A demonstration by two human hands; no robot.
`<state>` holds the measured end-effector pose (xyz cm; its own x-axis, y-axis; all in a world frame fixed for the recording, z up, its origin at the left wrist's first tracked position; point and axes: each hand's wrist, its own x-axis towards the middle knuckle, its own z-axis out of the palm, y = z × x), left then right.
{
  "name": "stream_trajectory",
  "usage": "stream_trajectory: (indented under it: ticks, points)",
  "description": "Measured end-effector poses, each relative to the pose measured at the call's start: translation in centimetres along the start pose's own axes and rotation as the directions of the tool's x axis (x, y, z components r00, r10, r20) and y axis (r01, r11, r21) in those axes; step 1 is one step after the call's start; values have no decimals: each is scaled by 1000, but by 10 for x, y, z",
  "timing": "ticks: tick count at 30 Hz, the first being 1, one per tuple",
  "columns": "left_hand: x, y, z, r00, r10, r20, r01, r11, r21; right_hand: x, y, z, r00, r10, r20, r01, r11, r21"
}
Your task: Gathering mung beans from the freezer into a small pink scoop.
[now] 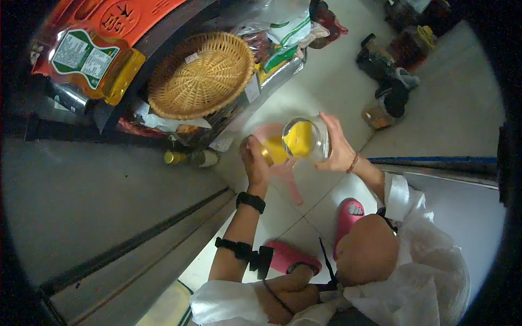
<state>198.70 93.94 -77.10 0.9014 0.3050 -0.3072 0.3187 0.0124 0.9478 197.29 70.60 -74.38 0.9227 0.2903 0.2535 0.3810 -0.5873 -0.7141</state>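
My right hand [336, 142] grips a clear glass jar [322, 138] on its side, its mouth facing left, with something yellow inside. Just left of it, my left hand [256, 161] has its fingers around a round gold-coloured lid [267, 155]. Below both hands is a pink plastic scoop or dipper [267, 130], its handle [294, 189] pointing towards my feet. Yellow matter [277, 150] shows in its bowl, partly hidden by the jar and my left hand. Whether any is falling from the jar cannot be told.
A wicker basket [204, 75] rests on a cluttered shelf at the upper left, near a bottle of amber liquid [85, 61]. Plastic bags [285, 24] lie beyond it. Several jars [377, 114] stand on the floor at right. A bottle with a yellow cap [175, 157] is at the left.
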Motion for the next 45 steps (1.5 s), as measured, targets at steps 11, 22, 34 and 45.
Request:
stream_trajectory:
  ticks: [11,22,34,45]
  points:
    - [-41,42,36,870,242,430,-454,733,506,-9,6,19,991,-115,-74,102,983,-151]
    - [-35,53,22,712,270,648,-635,642,430,24,-25,-33,952,-56,300,72,997,-40]
    - [-22,65,19,661,389,642,-722,564,401,13,68,10,786,517,-337,-384,837,389]
    - [-15,44,22,742,305,597,-630,623,464,-22,77,-17,560,319,-765,-798,454,-396]
